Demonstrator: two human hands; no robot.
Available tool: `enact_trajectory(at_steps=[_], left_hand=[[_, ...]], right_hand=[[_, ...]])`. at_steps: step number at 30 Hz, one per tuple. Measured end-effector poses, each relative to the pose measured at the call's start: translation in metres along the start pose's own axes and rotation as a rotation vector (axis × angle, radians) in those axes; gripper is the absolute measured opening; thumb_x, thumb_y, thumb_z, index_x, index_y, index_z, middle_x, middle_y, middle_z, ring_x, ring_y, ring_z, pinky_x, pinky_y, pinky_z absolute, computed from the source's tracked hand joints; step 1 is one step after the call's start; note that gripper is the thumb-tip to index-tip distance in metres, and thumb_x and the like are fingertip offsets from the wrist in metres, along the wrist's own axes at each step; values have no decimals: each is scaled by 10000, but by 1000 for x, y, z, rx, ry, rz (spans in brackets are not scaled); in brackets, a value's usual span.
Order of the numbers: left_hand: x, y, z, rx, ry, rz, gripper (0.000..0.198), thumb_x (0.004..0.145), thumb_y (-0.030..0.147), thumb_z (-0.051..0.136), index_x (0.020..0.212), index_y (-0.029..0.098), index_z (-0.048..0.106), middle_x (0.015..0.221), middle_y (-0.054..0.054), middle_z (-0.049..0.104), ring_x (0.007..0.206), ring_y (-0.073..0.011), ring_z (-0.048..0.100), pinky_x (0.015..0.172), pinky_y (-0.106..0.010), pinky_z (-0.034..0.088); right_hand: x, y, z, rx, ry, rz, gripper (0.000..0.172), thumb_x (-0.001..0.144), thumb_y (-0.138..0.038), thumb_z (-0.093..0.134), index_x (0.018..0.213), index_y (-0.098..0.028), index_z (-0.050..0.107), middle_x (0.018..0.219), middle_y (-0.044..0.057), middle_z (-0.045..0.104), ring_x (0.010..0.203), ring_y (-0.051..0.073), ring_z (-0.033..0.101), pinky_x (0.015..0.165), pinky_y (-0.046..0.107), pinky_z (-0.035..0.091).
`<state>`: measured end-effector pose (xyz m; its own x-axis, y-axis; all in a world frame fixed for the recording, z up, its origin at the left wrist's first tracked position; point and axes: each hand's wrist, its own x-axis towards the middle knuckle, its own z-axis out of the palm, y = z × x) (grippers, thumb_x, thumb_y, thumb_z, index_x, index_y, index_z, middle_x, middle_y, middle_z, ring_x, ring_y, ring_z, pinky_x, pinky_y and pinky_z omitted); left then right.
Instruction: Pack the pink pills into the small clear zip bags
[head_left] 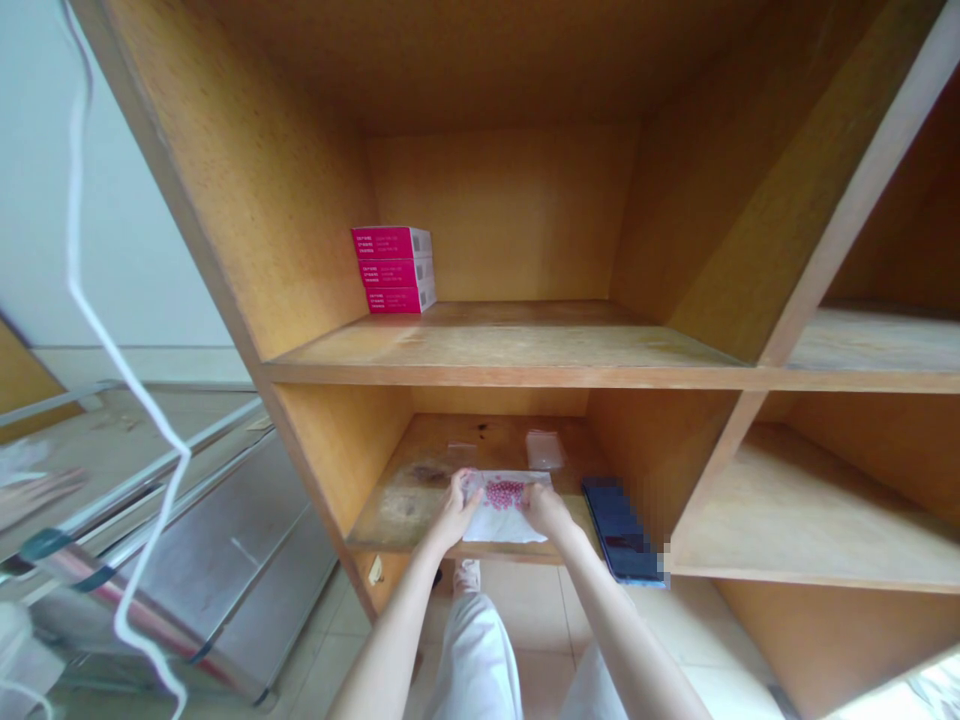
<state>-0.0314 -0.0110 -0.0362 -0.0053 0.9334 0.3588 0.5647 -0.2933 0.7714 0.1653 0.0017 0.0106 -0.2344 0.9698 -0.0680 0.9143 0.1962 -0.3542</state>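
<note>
A white sheet (504, 528) lies on the lower shelf near its front edge, with a heap of small pinkish-red beads or pellets (504, 493) on it. My left hand (456, 508) is at the sheet's left side, thumb and fingers closed on what looks like a small clear plastic bag (472, 486). At the right of the heap, my right hand (546, 508) has its fingers curled down against the pellets; whatever is between the fingertips is hidden. Behind the sheet lies another clear plastic bag (544, 450).
A dark phone-like slab (626, 530) lies to the right, partly over the shelf edge. Three pink boxes (394, 270) are stacked on the upper shelf (510, 345). A white cable (161, 430) hangs at left, before a metal-framed bench where another person's hand (41, 495) rests.
</note>
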Motion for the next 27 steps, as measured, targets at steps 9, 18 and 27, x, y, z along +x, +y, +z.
enact_trajectory(at_steps=[9, 18, 27], left_hand=[[1, -3, 0, -26, -2, 14, 437, 811, 409, 422, 1185, 209, 317, 1199, -108, 489, 1124, -189, 463, 967, -379, 337], [1, 1, -1, -21, -22, -6, 443, 815, 417, 407, 1180, 194, 291, 1193, -127, 482, 1097, -195, 479, 937, -381, 358], [0, 2, -3, -10, -39, 60, 476, 805, 369, 436, 1210, 194, 258, 1215, -141, 465, 1105, -207, 472, 924, -398, 366]], right_hand=[[-2, -8, -16, 139, 113, -29, 187, 742, -107, 450, 727, -111, 637, 744, 134, 669, 710, 186, 626, 585, 218, 387], [10, -60, -36, 539, 213, -326, 150, 750, -167, 484, 765, -140, 630, 719, 42, 661, 631, 116, 589, 574, 179, 404], [21, -76, -18, 280, 100, -275, 212, 757, -147, 459, 738, -134, 670, 700, 63, 672, 640, 120, 596, 563, 174, 371]])
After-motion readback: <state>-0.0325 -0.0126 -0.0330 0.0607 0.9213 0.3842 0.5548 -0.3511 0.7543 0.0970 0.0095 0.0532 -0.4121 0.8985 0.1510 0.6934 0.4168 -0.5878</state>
